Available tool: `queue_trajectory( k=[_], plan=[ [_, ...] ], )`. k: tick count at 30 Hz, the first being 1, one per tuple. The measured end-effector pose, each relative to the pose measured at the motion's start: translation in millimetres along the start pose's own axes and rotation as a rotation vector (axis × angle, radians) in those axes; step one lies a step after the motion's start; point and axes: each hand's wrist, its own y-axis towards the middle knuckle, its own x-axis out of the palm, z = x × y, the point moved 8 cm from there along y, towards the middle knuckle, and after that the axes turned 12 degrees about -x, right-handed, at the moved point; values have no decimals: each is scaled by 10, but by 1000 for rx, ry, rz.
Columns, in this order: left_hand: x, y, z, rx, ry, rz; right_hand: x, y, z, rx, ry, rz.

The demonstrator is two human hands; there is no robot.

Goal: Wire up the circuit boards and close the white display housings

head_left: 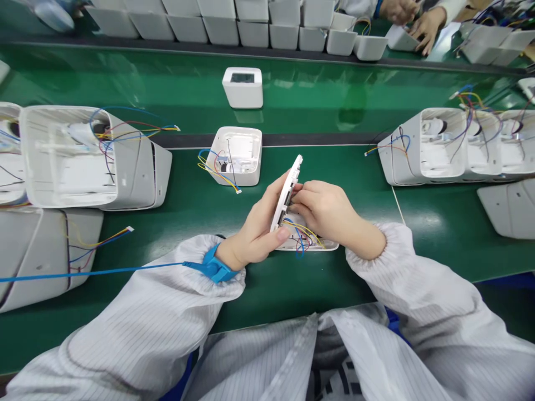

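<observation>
My left hand (257, 231) grips a thin white plastic panel (287, 192), tilted almost upright, its inner face with dark parts turned to the right. A blue wrist strap (217, 264) circles my left wrist. Against that inner face, the fingers of my right hand (328, 209) are pinched together; what lies between them is hidden. Below both hands a white housing (330, 245) rests on the green bench, partly covered by them. Yellow, blue and red wires (307, 231) spread over it.
An open white box with wires (251, 177) stands ahead, with a closed white unit (242, 92) behind it. Larger open housings flank me at left (137, 167) and right (401, 153). White boxes (254, 33) line the far shelf, where another person's hands (430, 28) work.
</observation>
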Motion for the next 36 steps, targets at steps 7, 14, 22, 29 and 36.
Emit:
queue_trajectory(
  k=[7,14,22,29,36],
  plan=[
    [-40,-37,-116,-78,-118,37,-147,-128,276,155,64,-62],
    [-34,-19,-95,-87,-108,38,-366,-193,364,239,281,42],
    [-26,-12,-39,-77,-71,-7,-186,-129,-203,0,723,-123],
    [-9,9,-5,-34,-52,-32,-216,-156,62,91,955,-142],
    [-13,5,-27,-45,3,-35,-192,-117,-39,-135,662,-70]
  ],
)
